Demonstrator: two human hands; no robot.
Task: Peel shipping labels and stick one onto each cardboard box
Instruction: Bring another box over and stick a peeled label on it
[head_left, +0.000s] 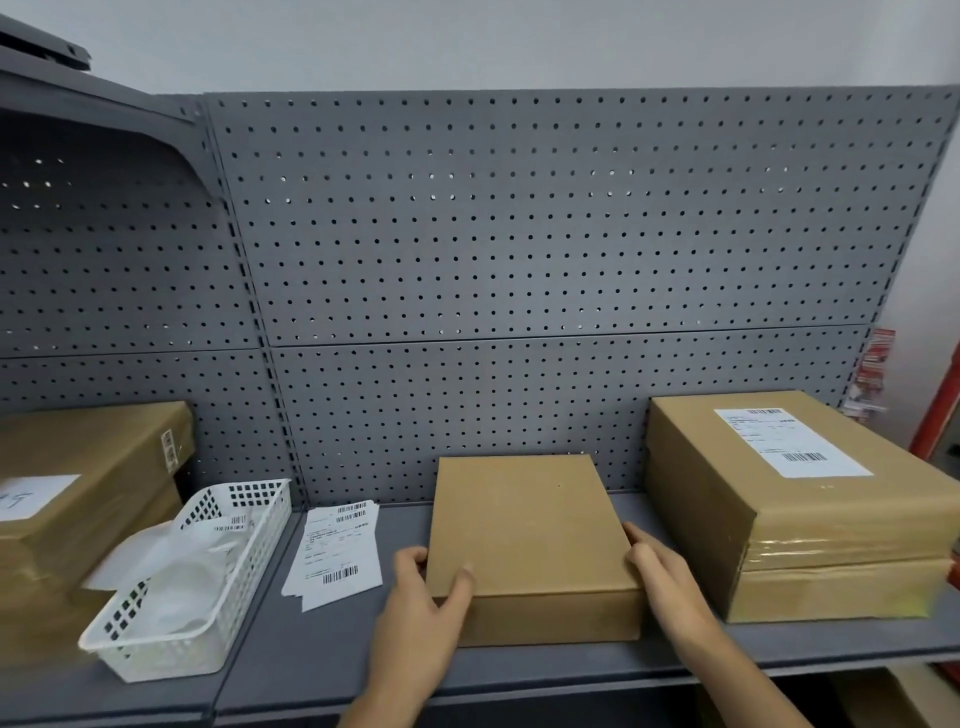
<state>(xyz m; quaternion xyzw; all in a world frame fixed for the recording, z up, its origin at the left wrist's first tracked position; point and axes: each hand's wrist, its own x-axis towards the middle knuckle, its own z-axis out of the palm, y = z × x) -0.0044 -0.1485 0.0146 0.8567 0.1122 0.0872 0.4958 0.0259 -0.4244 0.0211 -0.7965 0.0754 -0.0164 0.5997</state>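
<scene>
**Both hands on the unlabelled box, middle of the shelf**

So the plain box (530, 530) sits flat on the grey shelf (332, 649), about centre, with nothing stuck on its top; the left hand (415, 608) grips its near left corner, thumb lying on the top face and fingers curled round the left side; the right hand (660, 571) has its fingers curled against the right edge near the front, so the box is clamped between the two hands.

The stack of shipping labels (337, 556) lies flat just left of the box, fanned out a bit, barcodes facing up, close to the left hand but not touching it; left of that is a white plastic basket (254, 561) holding what looks like peeled backing sheets, hard to tell exactly; further left are brown boxes (88, 467), one with a white slip on top.

On the right, near the right hand, two taped boxes are stacked; the upper one (831, 519) already wears a label (789, 441) on its top face; a small gap separates that stack from the plain box. A grey pegboard (519, 234) runs behind everything.
</scene>
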